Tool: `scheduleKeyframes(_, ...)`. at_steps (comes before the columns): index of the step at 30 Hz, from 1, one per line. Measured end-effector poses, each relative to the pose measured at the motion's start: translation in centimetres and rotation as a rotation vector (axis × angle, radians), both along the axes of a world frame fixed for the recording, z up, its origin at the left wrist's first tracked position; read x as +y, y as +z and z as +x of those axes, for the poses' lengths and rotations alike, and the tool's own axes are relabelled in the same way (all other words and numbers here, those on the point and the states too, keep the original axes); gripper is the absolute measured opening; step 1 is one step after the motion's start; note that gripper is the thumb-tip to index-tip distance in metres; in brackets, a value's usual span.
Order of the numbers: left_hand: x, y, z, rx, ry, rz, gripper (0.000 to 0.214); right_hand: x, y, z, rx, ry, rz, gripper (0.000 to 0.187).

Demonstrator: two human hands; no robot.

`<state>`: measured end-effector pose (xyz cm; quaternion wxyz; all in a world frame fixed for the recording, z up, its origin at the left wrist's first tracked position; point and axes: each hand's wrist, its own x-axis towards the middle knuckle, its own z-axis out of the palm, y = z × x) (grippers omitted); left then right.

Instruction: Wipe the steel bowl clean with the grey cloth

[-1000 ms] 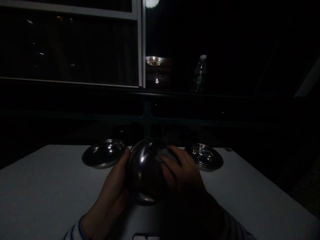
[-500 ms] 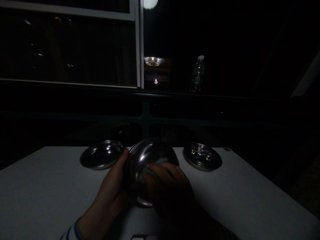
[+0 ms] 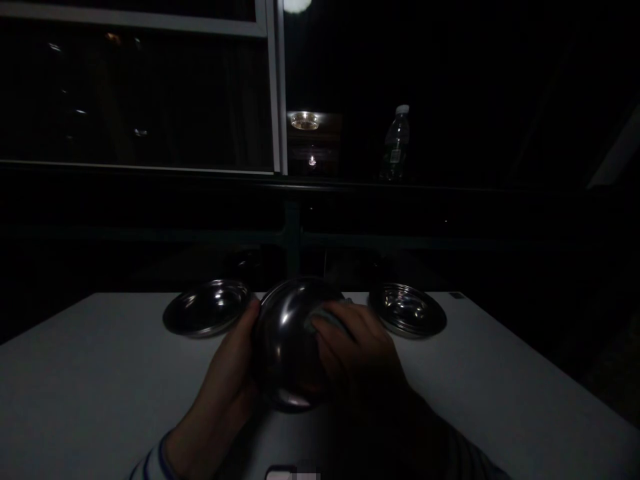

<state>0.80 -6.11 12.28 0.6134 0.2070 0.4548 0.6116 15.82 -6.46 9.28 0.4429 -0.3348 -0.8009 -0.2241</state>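
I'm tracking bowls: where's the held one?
In the head view, the held bowl is below centre, left hand at its left, right hand over its right side.

Left hand holding metal bowl, right fingers pressing perhaps a cloth to it, white table below

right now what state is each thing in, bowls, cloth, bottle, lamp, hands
held bowl: tilted, rounded outside facing the camera
left hand: gripping the held bowl's side
right hand: pressing the cloth against it
pale cloth: bunched under the fingers, mostly hidden
left bowl: on the table, open side up
right bowl: open side up; possibly nested
bottle: upright, capped
lamp: lit
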Motion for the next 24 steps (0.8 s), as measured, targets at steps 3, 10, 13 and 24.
scheduleKeyframes(3,0.06,-0.03,0.02,-0.011,0.060,0.007,0.020,-0.19,0.00,-0.12,-0.077,0.088,-0.025,0.022)
scheduleKeyframes(10,-0.12,-0.14,0.50,-0.009,0.026,0.014,0.024,-0.06,-0.28,-0.13,-0.059,0.076,-0.033,0.020)
scheduleKeyframes(13,-0.11,0.06,0.43,-0.025,0.135,0.023,0.021,-0.14,-0.18,-0.22,-0.088,0.109,-0.071,0.020)
scheduleKeyframes(24,-0.37,0.24,0.41,-0.107,0.136,0.059,0.021,-0.52,-0.09,-0.15,-0.092,0.117,-0.061,0.020)
